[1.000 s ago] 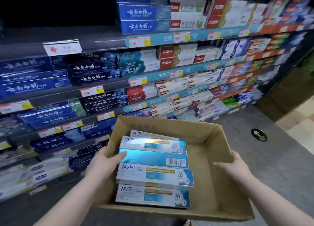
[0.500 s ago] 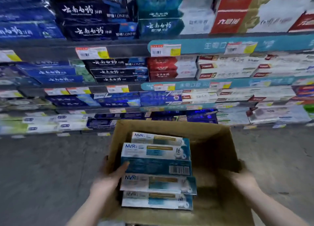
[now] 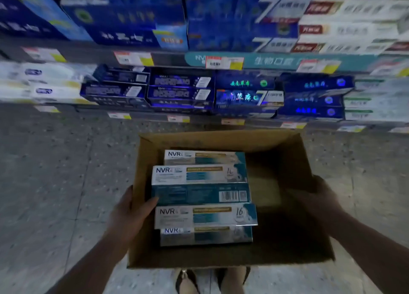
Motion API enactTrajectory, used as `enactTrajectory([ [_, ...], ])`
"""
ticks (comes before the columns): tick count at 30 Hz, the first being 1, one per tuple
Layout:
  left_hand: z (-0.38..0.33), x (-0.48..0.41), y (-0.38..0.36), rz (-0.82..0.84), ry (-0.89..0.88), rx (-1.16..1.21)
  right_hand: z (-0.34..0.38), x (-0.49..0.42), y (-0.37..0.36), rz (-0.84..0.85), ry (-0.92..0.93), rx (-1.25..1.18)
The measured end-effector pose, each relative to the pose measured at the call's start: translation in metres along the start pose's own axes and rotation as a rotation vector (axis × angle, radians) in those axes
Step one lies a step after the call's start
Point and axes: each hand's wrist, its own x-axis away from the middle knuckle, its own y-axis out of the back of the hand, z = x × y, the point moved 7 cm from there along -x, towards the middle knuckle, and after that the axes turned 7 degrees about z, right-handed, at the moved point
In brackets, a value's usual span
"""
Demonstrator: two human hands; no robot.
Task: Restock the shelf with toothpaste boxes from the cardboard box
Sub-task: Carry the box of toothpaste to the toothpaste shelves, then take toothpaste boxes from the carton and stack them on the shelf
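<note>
Cardboard box [image 3: 287, 161] gripped by left hand [image 3: 130, 214], right hand [image 3: 318, 200].

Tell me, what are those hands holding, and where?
The cardboard box, one hand on each side wall: left hand with thumb hooked inside by the toothpaste boxes, right hand on the right wall.

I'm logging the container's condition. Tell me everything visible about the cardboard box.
The cardboard box is plain brown corrugated card, open-topped, with its inside walls showing. It is held level above the grey floor, before the lowest shelf. The left hand holds its left wall, thumb inside; the right hand holds the right wall. Five NVR toothpaste boxes fill its left half; the right half is bare.
</note>
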Motion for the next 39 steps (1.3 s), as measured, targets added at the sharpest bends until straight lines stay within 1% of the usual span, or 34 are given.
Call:
enactTrajectory([
  [1, 0.012, -0.017, -0.005, 0.001, -0.008, -0.006, -0.004, -0.014, -0.009, 0.012, 0.021, -0.021],
  [4, 0.043, -0.064, -0.025, 0.050, -0.010, 0.021, -0.027, -0.059, -0.031, -0.011, 0.002, 0.020],
  [6, 0.060, -0.094, -0.038, 0.071, 0.001, 0.056, -0.042, -0.088, -0.048, 0.028, -0.019, -0.001],
  [8, 0.074, -0.121, -0.048, 0.056, 0.004, 0.072, -0.054, -0.115, -0.065, 0.063, -0.041, -0.053],
  [11, 0.090, -0.156, -0.061, 0.024, 0.010, 0.101, -0.072, -0.153, -0.082, 0.062, -0.056, -0.084],
  [14, 0.104, -0.185, -0.075, 0.051, 0.011, 0.105, -0.084, -0.185, -0.094, 0.071, -0.060, -0.116],
  [22, 0.108, -0.225, -0.092, 0.107, -0.025, 0.060, -0.095, -0.220, -0.107, 0.063, -0.052, -0.141],
  [30, 0.116, -0.240, -0.101, 0.127, -0.003, 0.100, -0.102, -0.236, -0.112, 0.075, -0.031, -0.162],
  [32, 0.117, -0.241, -0.103, 0.132, 0.014, 0.045, -0.099, -0.236, -0.113, 0.083, -0.015, -0.091],
  [33, 0.117, -0.240, -0.103, 0.108, 0.029, -0.007, -0.096, -0.234, -0.112, 0.070, 0.002, -0.029],
  [35, 0.114, -0.230, -0.101, 0.004, 0.020, -0.209, -0.088, -0.228, -0.107, -0.033, 0.045, 0.128],
  [36, 0.108, -0.221, -0.099, -0.053, -0.028, -0.310, -0.082, -0.221, -0.104, -0.106, 0.074, 0.218],
  [37, 0.097, -0.208, -0.099, -0.086, -0.113, -0.377, -0.074, -0.209, -0.104, -0.161, 0.127, 0.309],
  [38, 0.089, -0.195, -0.101, -0.086, -0.199, -0.409, -0.066, -0.196, -0.107, -0.185, 0.208, 0.400],
  [39, 0.084, -0.181, -0.104, -0.053, -0.265, -0.434, -0.059, -0.182, -0.116, -0.175, 0.306, 0.491],
])
